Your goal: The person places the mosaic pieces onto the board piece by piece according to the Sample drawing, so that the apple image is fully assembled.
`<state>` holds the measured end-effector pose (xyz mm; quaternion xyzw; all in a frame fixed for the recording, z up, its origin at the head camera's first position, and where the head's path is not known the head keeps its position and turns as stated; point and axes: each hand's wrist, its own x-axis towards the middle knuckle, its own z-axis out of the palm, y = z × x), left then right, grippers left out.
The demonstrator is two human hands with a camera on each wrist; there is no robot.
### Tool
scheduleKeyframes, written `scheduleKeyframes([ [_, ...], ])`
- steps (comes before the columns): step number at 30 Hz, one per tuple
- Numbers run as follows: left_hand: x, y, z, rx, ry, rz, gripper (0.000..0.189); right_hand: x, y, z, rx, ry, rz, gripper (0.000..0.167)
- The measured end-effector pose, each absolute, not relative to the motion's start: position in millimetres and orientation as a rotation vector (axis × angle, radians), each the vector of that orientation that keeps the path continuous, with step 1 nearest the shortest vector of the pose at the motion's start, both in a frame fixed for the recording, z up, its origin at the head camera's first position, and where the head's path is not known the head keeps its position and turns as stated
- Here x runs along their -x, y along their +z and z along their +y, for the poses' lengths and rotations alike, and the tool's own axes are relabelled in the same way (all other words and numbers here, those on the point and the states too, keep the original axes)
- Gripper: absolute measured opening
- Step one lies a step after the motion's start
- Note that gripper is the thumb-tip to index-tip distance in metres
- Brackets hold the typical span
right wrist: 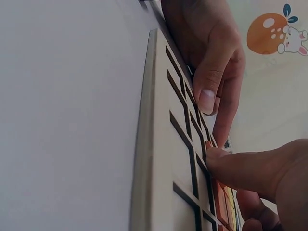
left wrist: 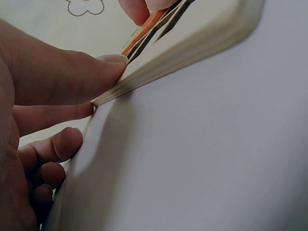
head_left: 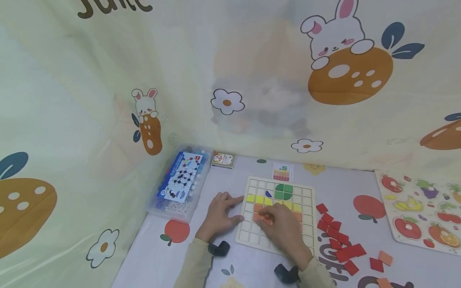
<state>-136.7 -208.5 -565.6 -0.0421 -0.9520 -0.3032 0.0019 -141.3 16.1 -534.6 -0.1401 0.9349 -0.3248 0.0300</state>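
Note:
A pale wooden grid board (head_left: pixel 252 238) lies on the table, with green quarter-round tiles (head_left: pixel 283 191), a dark blue piece (head_left: pixel 268 194), a row of yellow tiles (head_left: pixel 259 199) and orange tiles (head_left: pixel 298 217) in its cells. My right hand (head_left: pixel 284 230) is over the middle of the board. Its thumb and index finger pinch an orange tile (right wrist: pixel 208 144) at the orange row; the fingers partly hide it. On the board's left edge rests my left hand (head_left: pixel 220 214), thumb and index finger extended against the rim (left wrist: pixel 168 72).
Loose red tiles (head_left: pixel 351 253) and a few orange ones (head_left: pixel 385 258) lie right of the board. A pattern card (head_left: pixel 282 173) is behind it. Left stands a clear plastic box (head_left: pixel 180 180), beside a small box (head_left: pixel 223 159). A fruit puzzle board (head_left: pixel 414 208) lies far right.

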Motion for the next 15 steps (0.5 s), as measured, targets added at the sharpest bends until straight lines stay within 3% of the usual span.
scheduleKeyframes([
  [15, 136.6, -563.4, -207.8, 0.117, -0.970, -2.987, 0.062, 141.8, -534.7, 20.9, 0.387, -1.013, 2.820, 0.029],
])
